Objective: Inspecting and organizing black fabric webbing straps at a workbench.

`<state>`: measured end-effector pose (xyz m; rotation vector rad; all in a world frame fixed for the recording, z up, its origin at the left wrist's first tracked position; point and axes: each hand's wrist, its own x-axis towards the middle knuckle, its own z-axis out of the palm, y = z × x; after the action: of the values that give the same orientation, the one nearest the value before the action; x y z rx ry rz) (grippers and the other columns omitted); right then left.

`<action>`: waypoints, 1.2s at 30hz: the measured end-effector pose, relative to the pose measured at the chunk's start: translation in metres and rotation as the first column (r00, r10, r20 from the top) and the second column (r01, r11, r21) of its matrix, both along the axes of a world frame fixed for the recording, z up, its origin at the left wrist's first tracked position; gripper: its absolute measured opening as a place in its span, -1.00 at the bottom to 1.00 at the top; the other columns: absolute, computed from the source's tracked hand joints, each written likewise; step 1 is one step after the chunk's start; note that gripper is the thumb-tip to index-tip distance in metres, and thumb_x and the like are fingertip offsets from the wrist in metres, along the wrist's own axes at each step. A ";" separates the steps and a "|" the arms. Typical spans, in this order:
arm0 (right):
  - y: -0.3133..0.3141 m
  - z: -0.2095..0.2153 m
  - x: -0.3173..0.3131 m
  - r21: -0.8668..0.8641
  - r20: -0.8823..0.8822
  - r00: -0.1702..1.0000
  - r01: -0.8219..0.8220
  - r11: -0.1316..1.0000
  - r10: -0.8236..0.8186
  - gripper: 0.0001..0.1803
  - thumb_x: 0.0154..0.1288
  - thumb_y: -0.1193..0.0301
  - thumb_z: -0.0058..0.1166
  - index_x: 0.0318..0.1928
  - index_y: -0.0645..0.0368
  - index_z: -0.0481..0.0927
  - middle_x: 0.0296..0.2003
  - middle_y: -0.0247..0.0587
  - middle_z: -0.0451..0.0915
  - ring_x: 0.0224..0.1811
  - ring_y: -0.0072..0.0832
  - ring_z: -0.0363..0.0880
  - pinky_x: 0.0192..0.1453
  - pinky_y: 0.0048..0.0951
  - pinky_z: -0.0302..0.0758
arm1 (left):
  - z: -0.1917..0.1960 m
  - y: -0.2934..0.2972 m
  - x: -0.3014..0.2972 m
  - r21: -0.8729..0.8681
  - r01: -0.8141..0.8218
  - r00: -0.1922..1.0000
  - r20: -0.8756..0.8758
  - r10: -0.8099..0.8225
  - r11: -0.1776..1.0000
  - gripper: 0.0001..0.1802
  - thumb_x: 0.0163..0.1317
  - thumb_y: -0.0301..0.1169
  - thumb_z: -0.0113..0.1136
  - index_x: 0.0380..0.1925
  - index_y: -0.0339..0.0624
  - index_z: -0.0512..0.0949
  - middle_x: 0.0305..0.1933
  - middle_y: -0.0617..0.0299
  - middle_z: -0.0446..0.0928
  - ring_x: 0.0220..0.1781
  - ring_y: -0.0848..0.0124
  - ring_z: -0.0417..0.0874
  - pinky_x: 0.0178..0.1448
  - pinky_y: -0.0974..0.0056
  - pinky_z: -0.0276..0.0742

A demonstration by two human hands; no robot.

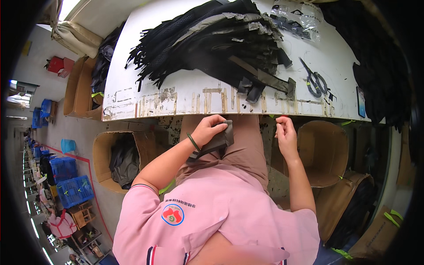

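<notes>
My left hand [208,131] is closed on a dark grey fabric piece [221,141], held over my lap just in front of the table edge. The thumb lies on top of the piece, and part of it hangs down toward my lap. Apart from it, on the right, my right hand [286,132] is raised beside the table edge with its fingers curled together. Whether something small is pinched there I cannot make out. Ahead on the white table [126,99] lies a large fanned pile of black and grey fabric straps [198,39].
Scissors [314,84] lie right of the pile, with a phone [361,104] near the right edge. Clear plastic bags [298,20] sit at the back. Cardboard boxes stand below the table on the left [104,161] and right [324,152]. Dark fabric [384,88] hangs at right.
</notes>
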<state>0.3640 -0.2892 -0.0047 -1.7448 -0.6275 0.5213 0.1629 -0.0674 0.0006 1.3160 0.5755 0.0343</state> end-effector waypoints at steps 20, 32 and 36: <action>-0.019 0.005 0.007 -0.826 0.092 0.787 -0.281 0.488 0.610 -0.71 0.12 0.35 0.32 -0.21 0.18 0.54 -0.61 -0.23 0.52 -0.36 -0.26 0.62 -0.22 -0.33 0.50 | -0.016 -0.031 -0.021 0.927 0.243 0.840 -0.055 -0.540 0.284 -0.26 0.06 -0.26 0.38 0.26 -0.04 0.31 0.20 -0.05 0.36 0.17 0.10 0.47 0.24 0.04 0.36; 0.065 0.056 0.065 -0.044 0.773 0.634 0.028 0.999 0.016 -0.73 0.13 0.65 0.12 -0.12 0.20 0.53 -0.06 -0.05 0.55 -0.05 -0.07 0.57 -0.03 -0.26 0.54 | 0.012 0.010 -0.002 0.779 0.077 0.896 0.220 -0.385 0.623 -0.68 0.17 -0.40 0.31 -0.06 -0.17 0.56 0.10 0.00 0.49 0.14 0.11 0.52 0.18 0.15 0.45; 0.047 0.102 -0.005 0.086 0.703 0.678 -0.384 0.919 0.217 -0.72 0.06 0.61 0.22 -0.17 0.22 0.55 -0.06 -0.03 0.56 -0.06 -0.09 0.58 0.01 -0.27 0.55 | 0.093 0.032 0.049 0.772 -0.276 0.877 0.446 -0.180 0.572 -0.57 0.16 -0.38 0.26 0.06 -0.18 0.49 0.09 0.00 0.49 0.19 0.01 0.45 0.36 0.05 0.25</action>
<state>0.3586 -0.2417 0.0978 -1.5887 -1.4715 -0.0151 0.2123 -0.0351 0.0934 2.1226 0.1207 0.7621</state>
